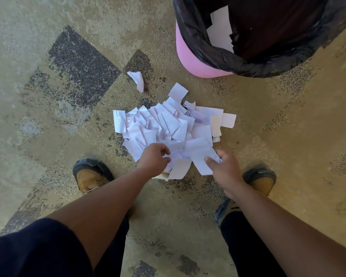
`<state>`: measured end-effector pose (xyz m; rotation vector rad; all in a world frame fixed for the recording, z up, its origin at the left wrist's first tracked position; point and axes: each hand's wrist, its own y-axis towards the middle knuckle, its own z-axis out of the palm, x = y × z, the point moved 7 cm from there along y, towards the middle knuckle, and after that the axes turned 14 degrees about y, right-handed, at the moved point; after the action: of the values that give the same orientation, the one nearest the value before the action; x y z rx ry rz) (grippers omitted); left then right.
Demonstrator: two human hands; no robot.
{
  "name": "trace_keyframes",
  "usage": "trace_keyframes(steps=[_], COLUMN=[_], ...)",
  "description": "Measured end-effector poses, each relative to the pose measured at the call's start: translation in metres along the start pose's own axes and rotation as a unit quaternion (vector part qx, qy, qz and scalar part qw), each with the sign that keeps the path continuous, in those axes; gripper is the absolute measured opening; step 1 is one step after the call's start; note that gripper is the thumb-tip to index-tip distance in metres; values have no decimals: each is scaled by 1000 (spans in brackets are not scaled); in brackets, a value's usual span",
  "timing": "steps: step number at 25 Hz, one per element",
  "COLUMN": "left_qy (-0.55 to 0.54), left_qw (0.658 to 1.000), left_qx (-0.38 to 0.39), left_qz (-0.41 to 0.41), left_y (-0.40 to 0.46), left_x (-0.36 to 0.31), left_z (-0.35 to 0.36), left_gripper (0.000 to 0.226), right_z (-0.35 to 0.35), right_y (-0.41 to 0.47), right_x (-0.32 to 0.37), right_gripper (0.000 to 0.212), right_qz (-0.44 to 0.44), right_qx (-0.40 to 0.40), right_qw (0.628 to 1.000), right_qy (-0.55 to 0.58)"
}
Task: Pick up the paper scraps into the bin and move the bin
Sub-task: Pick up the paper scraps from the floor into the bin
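Both arms reach down mid-frame; left hand (155,158) and right hand (221,166) curl fingers around paper scraps (168,126).

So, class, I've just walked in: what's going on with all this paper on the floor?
A person is bent over a pile of white paper scraps on the patterned carpet. The left hand and right hand both grip scraps at the near edge of the pile. A pink bin with a black liner stands just beyond, already holding a few pieces. One crumpled scrap lies apart from the pile. Most of the paper is still on the floor.
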<state>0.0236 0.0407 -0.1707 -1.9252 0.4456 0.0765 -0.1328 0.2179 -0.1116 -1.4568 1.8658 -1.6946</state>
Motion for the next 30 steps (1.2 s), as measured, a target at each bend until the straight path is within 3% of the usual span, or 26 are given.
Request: trace_keyframes(steps=[4,8,10,12,17,19,22,25,29,30], left_qy=[117,174,116,-21,-276,-364,-482,-546,-542,-532], left_qw=[988,979,989,995,947,922,876,836,839,845], left_qx=[-36,-59,-76,-98,-155,-130,-16,55,21,13], left_qz=[94,93,56,0,-46,-30,-11,-22,-43,-51], left_y=[-12,-8,-6,-14,-49,-53,-54,-57,-52,-49], left_x=[-15,-27,-32,-32,-10,-7,-24,-39,-29,-21], left_z=[9,24,21,10,-41,-55,-45,-22,-25,-27], left_gripper=[40,32,17,11,4,3,11,7,48,48], right_z=[9,10,8,6,10,17,35,55,69,71], right_y=[1,4,4,0,-11,-11,-16,-25,-30,-30], right_x=[-4,-12,-14,-12,6,12,23,31,42,43], right_gripper=[16,18,14,10,10,11,11,19,25,26], right_qz=[11,46,64,63,25,22,20,47,49,45], right_qx=[9,2,1,4,10,19,63,98,143,147], right_qw=[1000,998,996,994,992,985,973,960,952,956], right_qy=[20,35,64,85,125,169,222,258,268,251])
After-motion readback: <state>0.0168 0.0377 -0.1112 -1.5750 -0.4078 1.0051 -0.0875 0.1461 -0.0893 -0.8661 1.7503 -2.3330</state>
